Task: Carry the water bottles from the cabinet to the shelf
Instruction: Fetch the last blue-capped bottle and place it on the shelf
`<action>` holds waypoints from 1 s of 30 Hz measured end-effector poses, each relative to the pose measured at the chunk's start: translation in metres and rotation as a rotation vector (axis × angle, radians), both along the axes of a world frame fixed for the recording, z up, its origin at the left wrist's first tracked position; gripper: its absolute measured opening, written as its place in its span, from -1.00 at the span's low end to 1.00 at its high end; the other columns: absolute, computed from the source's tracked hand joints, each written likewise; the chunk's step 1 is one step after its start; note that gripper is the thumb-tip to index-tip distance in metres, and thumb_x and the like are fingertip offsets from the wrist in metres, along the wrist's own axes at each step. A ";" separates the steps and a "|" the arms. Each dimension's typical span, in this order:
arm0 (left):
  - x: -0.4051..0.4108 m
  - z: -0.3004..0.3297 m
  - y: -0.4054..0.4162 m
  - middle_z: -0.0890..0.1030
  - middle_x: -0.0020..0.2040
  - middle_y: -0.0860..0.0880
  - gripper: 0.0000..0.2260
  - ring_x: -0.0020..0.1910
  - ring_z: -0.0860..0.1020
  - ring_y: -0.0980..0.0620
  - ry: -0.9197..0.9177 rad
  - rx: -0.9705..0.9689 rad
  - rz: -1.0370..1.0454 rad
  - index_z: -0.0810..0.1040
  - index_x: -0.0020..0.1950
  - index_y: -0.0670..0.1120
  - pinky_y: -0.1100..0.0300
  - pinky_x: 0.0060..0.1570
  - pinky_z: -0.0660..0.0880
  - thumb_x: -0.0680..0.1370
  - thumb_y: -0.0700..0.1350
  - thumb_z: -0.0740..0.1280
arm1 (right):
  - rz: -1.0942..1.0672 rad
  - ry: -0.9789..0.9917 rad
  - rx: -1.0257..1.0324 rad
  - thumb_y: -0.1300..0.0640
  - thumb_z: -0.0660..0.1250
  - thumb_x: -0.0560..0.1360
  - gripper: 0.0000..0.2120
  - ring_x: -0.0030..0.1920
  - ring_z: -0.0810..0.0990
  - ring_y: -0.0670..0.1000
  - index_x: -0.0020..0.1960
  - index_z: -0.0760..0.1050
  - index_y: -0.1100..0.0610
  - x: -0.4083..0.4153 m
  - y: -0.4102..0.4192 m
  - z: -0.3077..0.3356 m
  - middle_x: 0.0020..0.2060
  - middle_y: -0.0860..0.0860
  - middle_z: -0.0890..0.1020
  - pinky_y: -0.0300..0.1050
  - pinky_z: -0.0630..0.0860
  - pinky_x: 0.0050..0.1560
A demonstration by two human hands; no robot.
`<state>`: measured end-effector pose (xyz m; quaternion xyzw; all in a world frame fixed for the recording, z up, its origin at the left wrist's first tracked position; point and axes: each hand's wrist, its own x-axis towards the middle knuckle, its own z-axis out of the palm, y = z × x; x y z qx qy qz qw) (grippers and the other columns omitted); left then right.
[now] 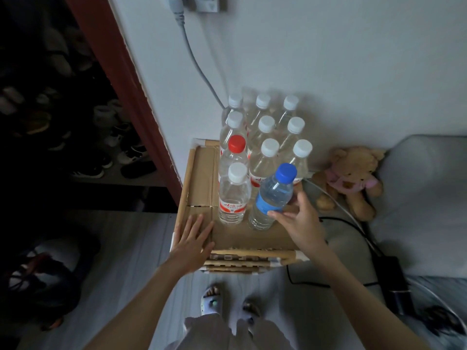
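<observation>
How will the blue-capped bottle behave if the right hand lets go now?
The blue-capped bottle leans tilted, so it would probably tip. Thin clear plastic likely dents under the right hand. It looks full, so probably heavy for its size.

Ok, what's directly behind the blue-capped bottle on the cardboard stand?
Behind the blue-capped bottle, which the right hand grips, stand white-capped bottles in rows reaching the wall. Their lower bodies and the stand's surface there are hidden by the bottles in front.

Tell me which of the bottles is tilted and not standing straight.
The blue-capped bottle, held by the right hand at the front right. It alone leans; the others stand upright.
</observation>
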<state>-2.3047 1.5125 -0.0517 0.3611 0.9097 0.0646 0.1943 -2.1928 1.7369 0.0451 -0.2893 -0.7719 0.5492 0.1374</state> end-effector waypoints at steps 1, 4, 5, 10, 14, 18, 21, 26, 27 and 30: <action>0.000 0.000 0.000 -0.17 0.52 -0.06 -0.21 0.44 -0.31 0.00 -0.004 0.009 0.004 -0.09 0.48 0.06 0.00 0.39 -0.34 0.27 0.29 -0.36 | -0.035 -0.010 0.037 0.11 0.52 0.28 -0.46 0.05 0.55 -0.16 0.17 0.37 0.00 -0.001 -0.002 -0.003 0.12 -0.02 0.53 -0.12 0.57 0.05; 0.001 0.000 -0.001 -0.24 0.49 0.00 -0.21 0.36 -0.37 0.07 -0.004 -0.012 0.003 -0.10 0.48 0.09 0.01 0.39 -0.35 0.26 0.29 -0.38 | -0.003 -0.023 0.011 0.04 0.52 0.27 -0.36 0.15 0.53 -0.10 0.27 0.32 0.01 0.001 -0.005 -0.009 0.17 -0.06 0.50 -0.10 0.53 0.12; 0.001 0.000 -0.001 -0.24 0.50 -0.01 -0.21 0.35 -0.38 0.07 -0.004 -0.014 0.008 -0.11 0.48 0.10 0.02 0.38 -0.36 0.26 0.29 -0.39 | 0.041 -0.030 -0.024 0.08 0.50 0.30 -0.35 0.19 0.51 -0.12 0.31 0.29 0.00 0.002 -0.006 -0.009 0.20 -0.10 0.48 -0.13 0.49 0.16; 0.000 -0.001 -0.001 -0.18 0.52 -0.05 -0.22 0.35 -0.37 0.06 -0.014 -0.026 0.006 -0.11 0.48 0.10 -0.01 0.41 -0.32 0.27 0.30 -0.38 | 0.066 -0.026 -0.005 0.25 0.44 0.37 -0.44 0.07 0.52 -0.27 0.30 0.30 0.09 0.000 -0.009 -0.007 0.07 -0.18 0.49 -0.22 0.53 0.14; 0.002 0.000 0.000 -0.17 0.52 -0.04 -0.21 0.43 -0.32 0.03 -0.031 -0.017 0.016 -0.08 0.48 0.10 0.00 0.41 -0.32 0.27 0.31 -0.37 | -0.100 -0.035 0.134 0.10 0.54 0.27 -0.39 0.04 0.55 -0.08 0.22 0.32 0.07 -0.006 -0.019 -0.015 0.03 -0.11 0.50 -0.02 0.57 0.07; 0.001 0.000 -0.001 -0.17 0.52 -0.05 -0.22 0.38 -0.35 0.05 -0.042 -0.003 0.018 -0.09 0.48 0.09 0.00 0.41 -0.33 0.28 0.31 -0.36 | -0.027 -0.002 0.062 0.16 0.49 0.33 -0.31 0.18 0.48 -0.08 0.35 0.22 0.11 -0.007 -0.025 -0.020 0.17 -0.07 0.43 0.07 0.52 0.18; 0.001 0.002 -0.001 -0.20 0.52 -0.05 -0.22 0.36 -0.37 0.07 -0.035 -0.025 0.007 -0.12 0.48 0.09 0.00 0.40 -0.34 0.27 0.31 -0.37 | 0.020 -0.014 0.006 0.28 0.41 0.40 -0.36 0.17 0.48 -0.20 0.39 0.19 0.19 -0.006 -0.025 -0.021 0.18 -0.11 0.43 0.08 0.47 0.25; 0.002 0.003 -0.001 -0.22 0.52 -0.04 -0.21 0.35 -0.39 0.07 -0.037 -0.039 0.004 -0.14 0.48 0.10 0.01 0.38 -0.37 0.27 0.30 -0.39 | -0.115 -0.009 -0.010 0.25 0.48 0.34 -0.37 0.14 0.50 -0.02 0.30 0.26 0.19 -0.014 -0.031 -0.023 0.15 0.05 0.48 0.06 0.51 0.19; 0.001 0.003 0.000 -0.21 0.52 -0.04 -0.22 0.35 -0.39 0.06 -0.037 -0.033 0.003 -0.13 0.48 0.09 0.03 0.37 -0.40 0.27 0.30 -0.38 | -0.144 -0.005 -0.011 0.25 0.49 0.32 -0.38 0.11 0.50 -0.04 0.29 0.27 0.19 -0.015 -0.033 -0.022 0.14 0.05 0.49 0.03 0.52 0.17; 0.000 0.003 0.000 -0.23 0.51 -0.03 -0.22 0.35 -0.40 0.06 -0.033 -0.032 -0.008 -0.14 0.48 0.10 0.17 0.21 -0.58 0.28 0.31 -0.38 | -0.186 0.002 0.026 0.22 0.51 0.30 -0.37 0.04 0.52 -0.09 0.27 0.29 0.20 -0.016 -0.037 -0.023 0.07 0.00 0.49 -0.01 0.56 0.11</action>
